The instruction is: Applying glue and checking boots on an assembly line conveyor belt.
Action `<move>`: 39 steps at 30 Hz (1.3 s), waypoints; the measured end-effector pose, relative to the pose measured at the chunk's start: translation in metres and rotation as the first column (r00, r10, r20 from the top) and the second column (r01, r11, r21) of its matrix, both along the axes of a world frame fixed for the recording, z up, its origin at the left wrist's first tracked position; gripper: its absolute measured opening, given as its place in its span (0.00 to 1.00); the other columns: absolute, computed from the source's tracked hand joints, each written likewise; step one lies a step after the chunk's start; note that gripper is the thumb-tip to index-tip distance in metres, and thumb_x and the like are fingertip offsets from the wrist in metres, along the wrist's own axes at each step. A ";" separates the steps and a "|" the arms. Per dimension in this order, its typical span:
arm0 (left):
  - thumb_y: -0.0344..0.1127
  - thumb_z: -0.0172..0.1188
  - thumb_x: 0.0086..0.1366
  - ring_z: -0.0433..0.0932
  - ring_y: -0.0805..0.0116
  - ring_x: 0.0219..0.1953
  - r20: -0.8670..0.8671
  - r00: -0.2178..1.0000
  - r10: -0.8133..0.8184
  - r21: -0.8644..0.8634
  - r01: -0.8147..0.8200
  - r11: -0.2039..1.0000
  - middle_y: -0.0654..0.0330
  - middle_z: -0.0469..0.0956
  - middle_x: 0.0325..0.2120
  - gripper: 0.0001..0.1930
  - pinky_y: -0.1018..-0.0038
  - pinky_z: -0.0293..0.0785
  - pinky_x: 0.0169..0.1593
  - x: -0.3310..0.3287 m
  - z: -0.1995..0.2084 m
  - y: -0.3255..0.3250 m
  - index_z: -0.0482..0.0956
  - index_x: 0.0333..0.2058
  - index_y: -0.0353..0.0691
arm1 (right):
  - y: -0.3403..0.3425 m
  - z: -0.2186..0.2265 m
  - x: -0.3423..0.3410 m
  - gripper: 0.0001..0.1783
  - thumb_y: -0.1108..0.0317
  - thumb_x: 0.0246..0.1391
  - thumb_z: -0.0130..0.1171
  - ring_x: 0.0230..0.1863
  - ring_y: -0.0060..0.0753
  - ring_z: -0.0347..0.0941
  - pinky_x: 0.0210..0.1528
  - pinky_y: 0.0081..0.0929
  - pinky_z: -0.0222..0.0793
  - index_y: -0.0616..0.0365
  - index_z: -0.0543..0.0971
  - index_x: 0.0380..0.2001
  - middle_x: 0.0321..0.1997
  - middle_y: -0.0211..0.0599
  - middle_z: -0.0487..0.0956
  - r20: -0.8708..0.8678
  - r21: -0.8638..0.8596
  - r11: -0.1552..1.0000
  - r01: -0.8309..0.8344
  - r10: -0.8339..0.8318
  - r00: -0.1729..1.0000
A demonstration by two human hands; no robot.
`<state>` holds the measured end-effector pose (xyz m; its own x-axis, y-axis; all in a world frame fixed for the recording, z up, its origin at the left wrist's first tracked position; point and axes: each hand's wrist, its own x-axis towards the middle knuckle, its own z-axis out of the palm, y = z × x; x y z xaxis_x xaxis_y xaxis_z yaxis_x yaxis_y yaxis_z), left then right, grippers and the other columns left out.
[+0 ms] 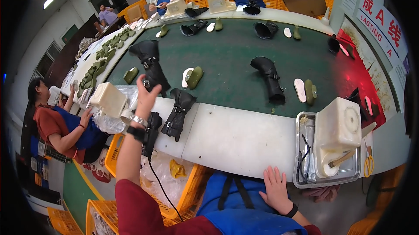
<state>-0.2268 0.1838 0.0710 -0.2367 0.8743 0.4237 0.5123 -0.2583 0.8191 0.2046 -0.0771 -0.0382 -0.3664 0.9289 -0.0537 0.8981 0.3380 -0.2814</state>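
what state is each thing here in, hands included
left hand, raised, open
right hand, open, palm down
black boot beyond left hand, pose unclear
black boot right of centre, lying down
metal tray, holding white container
yellow crate below left hand, holding clear plastic
cardboard box, flaps open
ceiling light, lit

Room over ledge (240,137), boots (178,113) left, tray (328,182) right

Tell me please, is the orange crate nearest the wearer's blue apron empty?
Not empty: crumpled clear plastic and a yellow piece show inside the orange crate.
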 end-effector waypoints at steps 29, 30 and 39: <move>0.47 0.59 0.49 0.55 0.39 0.58 -0.544 0.837 0.066 -0.471 -0.369 0.802 0.41 0.55 0.57 0.44 0.57 0.55 0.58 -0.050 -0.097 0.147 0.46 0.62 0.47 | 0.011 0.013 -0.005 0.43 0.56 0.37 0.64 0.63 0.56 0.47 0.59 0.57 0.43 0.63 0.60 0.56 0.62 0.50 0.55 0.049 -0.188 0.982 -0.008 0.018 0.999; 0.49 0.61 0.49 0.60 0.39 0.55 -0.533 0.845 0.035 -0.425 -0.303 0.853 0.38 0.60 0.53 0.46 0.59 0.58 0.57 -0.042 -0.087 0.138 0.45 0.62 0.42 | 0.010 0.012 -0.004 0.42 0.56 0.37 0.64 0.63 0.56 0.47 0.59 0.56 0.43 0.63 0.60 0.55 0.62 0.50 0.55 0.040 -0.160 0.987 -0.016 0.023 0.999; 0.58 0.66 0.42 0.66 0.38 0.49 -0.637 0.735 -0.232 -0.479 -0.142 0.866 0.33 0.62 0.49 0.58 0.58 0.65 0.51 0.020 -0.087 0.021 0.35 0.62 0.42 | 0.000 0.007 0.004 0.41 0.60 0.36 0.65 0.63 0.49 0.50 0.60 0.52 0.46 0.59 0.61 0.56 0.62 0.44 0.57 -0.042 -0.023 1.000 0.003 -0.004 0.999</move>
<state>-0.2067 0.2050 -0.0164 -0.0171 0.9998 -0.0126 0.9563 0.0200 0.2917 0.2087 -0.0768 -0.0317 -0.3653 0.9290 -0.0592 0.8864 0.3278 -0.3269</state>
